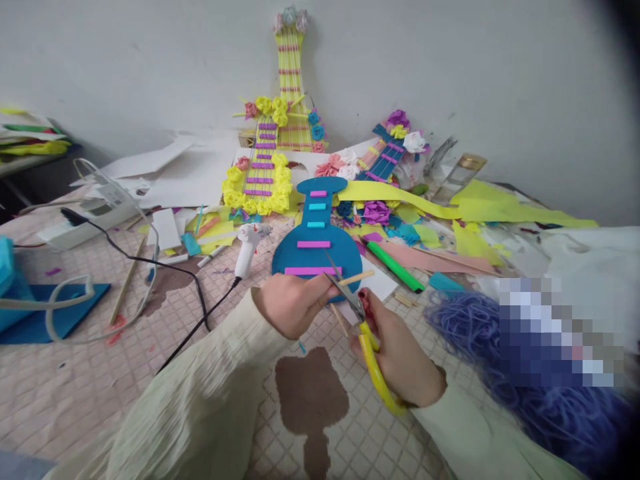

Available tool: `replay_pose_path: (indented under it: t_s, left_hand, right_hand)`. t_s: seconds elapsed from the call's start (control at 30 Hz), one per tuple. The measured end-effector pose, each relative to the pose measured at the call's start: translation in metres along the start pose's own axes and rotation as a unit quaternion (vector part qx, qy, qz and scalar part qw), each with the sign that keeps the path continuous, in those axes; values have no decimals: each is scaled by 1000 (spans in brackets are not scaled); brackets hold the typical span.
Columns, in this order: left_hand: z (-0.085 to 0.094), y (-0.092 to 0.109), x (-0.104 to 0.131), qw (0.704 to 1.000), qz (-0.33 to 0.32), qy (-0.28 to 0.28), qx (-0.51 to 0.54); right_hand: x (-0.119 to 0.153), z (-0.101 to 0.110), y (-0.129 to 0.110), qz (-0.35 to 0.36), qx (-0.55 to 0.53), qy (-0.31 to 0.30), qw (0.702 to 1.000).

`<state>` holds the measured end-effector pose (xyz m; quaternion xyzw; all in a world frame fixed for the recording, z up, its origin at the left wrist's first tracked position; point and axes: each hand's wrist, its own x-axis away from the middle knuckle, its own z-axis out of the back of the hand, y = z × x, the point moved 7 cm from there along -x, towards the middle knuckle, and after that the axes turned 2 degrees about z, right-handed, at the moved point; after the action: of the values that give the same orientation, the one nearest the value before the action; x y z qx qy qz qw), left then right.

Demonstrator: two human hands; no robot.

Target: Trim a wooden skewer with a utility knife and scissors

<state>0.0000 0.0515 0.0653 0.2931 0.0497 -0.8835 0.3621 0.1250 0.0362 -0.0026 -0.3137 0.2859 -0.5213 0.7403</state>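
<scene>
My right hand (397,347) grips yellow-handled scissors (373,373), their blades parted and pointing up and left toward my left fingers. Pinched in my left hand (295,303) is a thin wooden stick (363,275) that crosses the blades. Another slim stick (340,320) shows below, between the hands; what holds it is hidden. Just beyond my hands is a dark blue guitar-shaped cutout (285,257), its lower part partly covered by them. Pink strips (313,245) and turquoise strips (316,207) lie across it.
A white glue gun (246,250) with a black cord stands left of the cutout. Decorated yellow instrument shapes (290,60) lean on the wall. A green marker (395,267), yellow crepe paper (490,203) and tangled purple yarn (465,333) lie right. A power strip (90,223) sits left.
</scene>
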Motion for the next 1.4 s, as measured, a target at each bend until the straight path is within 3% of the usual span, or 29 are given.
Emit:
replay_pose_path:
  t_s: [0.2,0.5,1.4]
  left_hand:
    - [2,3,-1,1000,-11,-10,-22]
    - [17,9,-7,995,-52,65,-53]
    - [15,8,-7,997,-49,54,-37]
  right_hand:
    - [1,-2,-6,15,-26,3,1000]
    - [4,-5,-10,0,-60,-8,998]
    - [5,-2,-11,-5,-54,-2,999]
